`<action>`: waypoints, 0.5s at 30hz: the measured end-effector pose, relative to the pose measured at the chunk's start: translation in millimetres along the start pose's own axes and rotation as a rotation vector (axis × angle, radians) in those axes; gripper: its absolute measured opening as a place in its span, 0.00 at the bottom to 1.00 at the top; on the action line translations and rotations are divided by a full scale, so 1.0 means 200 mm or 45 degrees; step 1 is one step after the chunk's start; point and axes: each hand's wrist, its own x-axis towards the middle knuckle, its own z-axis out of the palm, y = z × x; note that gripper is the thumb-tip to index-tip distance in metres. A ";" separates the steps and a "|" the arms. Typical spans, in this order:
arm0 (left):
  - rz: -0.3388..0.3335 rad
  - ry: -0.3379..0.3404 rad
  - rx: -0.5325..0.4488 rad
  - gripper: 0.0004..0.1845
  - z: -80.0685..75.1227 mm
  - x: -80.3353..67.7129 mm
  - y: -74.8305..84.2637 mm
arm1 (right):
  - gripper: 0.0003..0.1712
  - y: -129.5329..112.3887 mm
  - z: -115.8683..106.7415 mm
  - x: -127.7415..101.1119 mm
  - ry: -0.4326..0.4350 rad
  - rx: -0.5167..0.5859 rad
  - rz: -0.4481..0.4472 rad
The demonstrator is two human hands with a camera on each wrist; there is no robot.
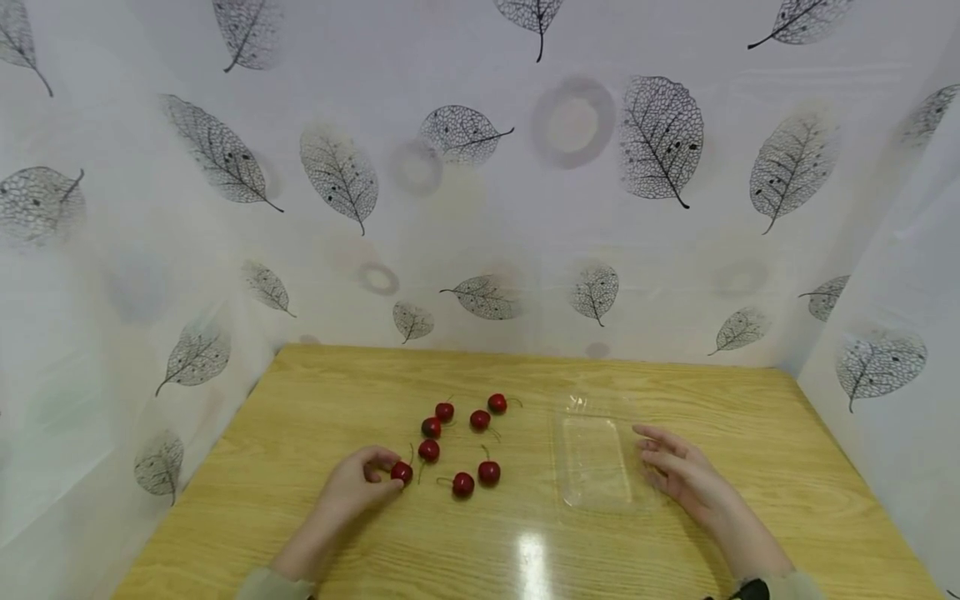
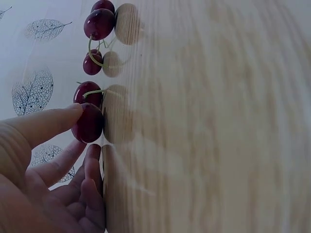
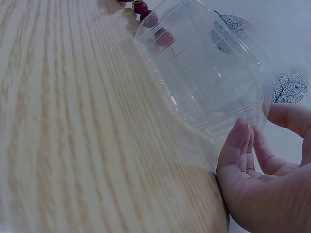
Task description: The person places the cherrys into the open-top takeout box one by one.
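Observation:
My left hand point(image 1: 360, 481) has thumb and forefinger on either side of a dark red cherry point(image 1: 402, 473), pinching it at the table top. In the left wrist view, the thumb lies against that cherry point(image 2: 88, 124), with another cherry point(image 2: 88, 92) close behind it. A clear plastic box point(image 1: 558, 458) stands right of the cherries, with no cherry visible inside. Beside its right side is my right hand point(image 1: 693, 483), fingers loosely extended and fingertips at the wall. Seen from the right wrist, thumb and fingers are by a corner of the box point(image 3: 209, 82), gripping nothing firmly.
Several more stemmed cherries lie loose between the left hand and the box, among them one cherry point(image 1: 489, 472) near the middle and one cherry point(image 1: 497, 403) farther back. The wooden table point(image 1: 450, 554) meets a leaf-patterned white sheet point(image 1: 517, 242) behind and at both sides.

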 end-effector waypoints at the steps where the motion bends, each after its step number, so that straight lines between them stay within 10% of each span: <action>1: 0.004 -0.003 -0.008 0.18 0.00 0.00 0.00 | 0.22 0.00 0.00 0.00 -0.003 0.006 -0.002; 15: -0.022 -0.009 -0.094 0.16 0.00 0.01 0.00 | 0.24 0.00 0.00 -0.01 -0.093 0.090 -0.039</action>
